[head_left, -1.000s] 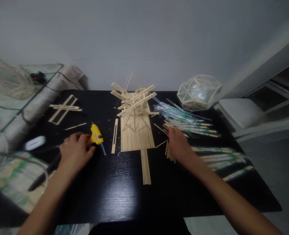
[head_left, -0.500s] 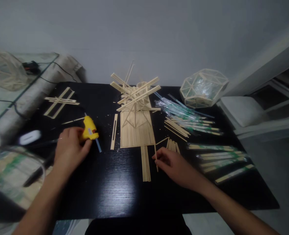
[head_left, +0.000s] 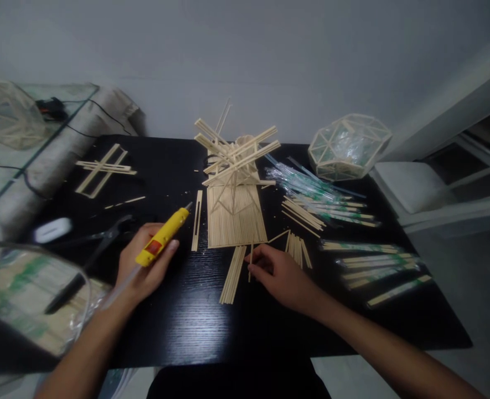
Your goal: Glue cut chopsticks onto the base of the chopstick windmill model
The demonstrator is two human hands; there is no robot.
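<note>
My left hand [head_left: 147,263] is wrapped round a yellow glue gun [head_left: 164,237], its nozzle pointing up and right toward the wooden model. Between the fingertips of my right hand [head_left: 276,274] is a thin wooden stick [head_left: 251,260], held upright just below the model's base. The model has a flat base of side-by-side sticks [head_left: 236,221], with a windmill-like frame of crossed sticks [head_left: 234,155] at its back. A strip of joined sticks [head_left: 233,277] lies slanted in front of the base, left of my right hand.
Crossed slats [head_left: 103,169] lie at the left, near pliers [head_left: 107,235] and a white case [head_left: 53,230]. Loose sticks [head_left: 297,249] and wrapped bundles [head_left: 377,263] cover the right side. A faceted frame [head_left: 348,147] stands at the back right.
My left hand has lifted the glue gun, turned it and brought it right. My right hand has shifted slightly left with the stick. The strip before the base now slants.
</note>
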